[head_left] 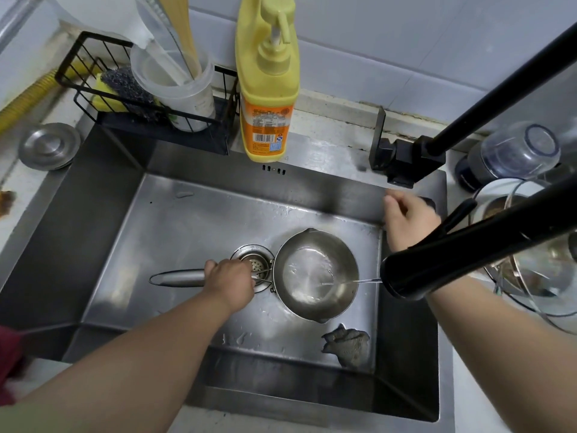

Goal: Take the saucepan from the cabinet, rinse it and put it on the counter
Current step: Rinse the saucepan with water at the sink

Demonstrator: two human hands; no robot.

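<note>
- Saucepan (315,273) sits inside the steel sink (103,214), its long handle clenched in the left hand (232,279); the bowl lies just right of that grip, over the sink floor beside the drain strainer (254,265), which the knuckles partly cover.
- Up and left of the grip, a black wire rack (93,79) on the sink edge holds a scouring sponge (121,89) and a clear cup of utensils (178,85); a round metal lid (48,146) lies on the counter (18,195) farther left.
- Above the grip stands a yellow soap bottle (268,79).
- Right of the bowl, the black tap spout (437,267) sends a thin stream into the pan.
- A grey rag (346,343) lies below the bowl.
- The right hand (409,218) closes on a dark knob at the sink's right rim, behind the spout.
</note>
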